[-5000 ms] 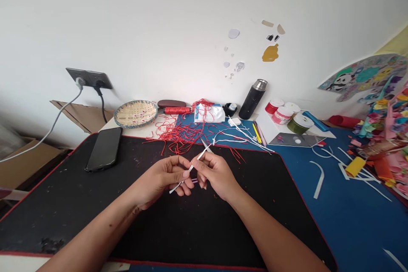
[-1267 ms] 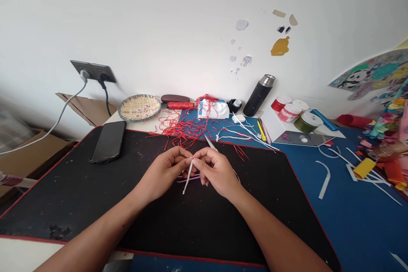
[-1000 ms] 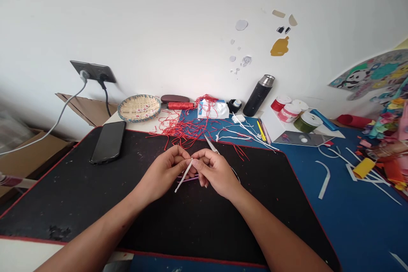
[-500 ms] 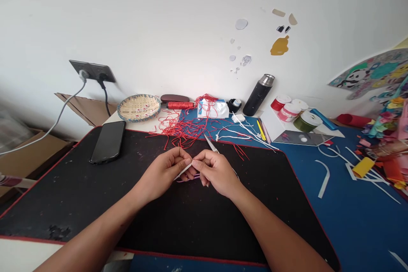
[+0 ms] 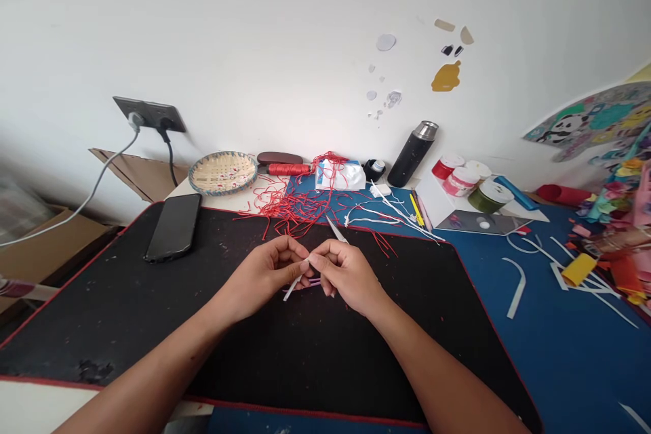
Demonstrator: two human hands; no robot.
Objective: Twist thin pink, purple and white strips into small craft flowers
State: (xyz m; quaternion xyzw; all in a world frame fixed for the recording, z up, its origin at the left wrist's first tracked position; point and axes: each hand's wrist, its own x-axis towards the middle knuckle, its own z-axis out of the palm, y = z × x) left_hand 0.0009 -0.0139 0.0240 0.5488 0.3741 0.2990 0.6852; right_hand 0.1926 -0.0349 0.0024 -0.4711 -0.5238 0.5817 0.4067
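Left hand (image 5: 264,278) and right hand (image 5: 348,278) pinched closed on a thin white strip (image 5: 291,290), fingertips meeting over a black desk mat (image 5: 152,339), loose end angled down toward the mat, a small purple strip (image 5: 315,282) just beneath, tangled red string (image 5: 295,207) beyond the mat's far edge.

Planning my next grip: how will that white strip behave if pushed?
The white strip looks thin, so probably light and easy to bend. It sticks out straight without drooping, so it likely has some stiffness, more like card than string.
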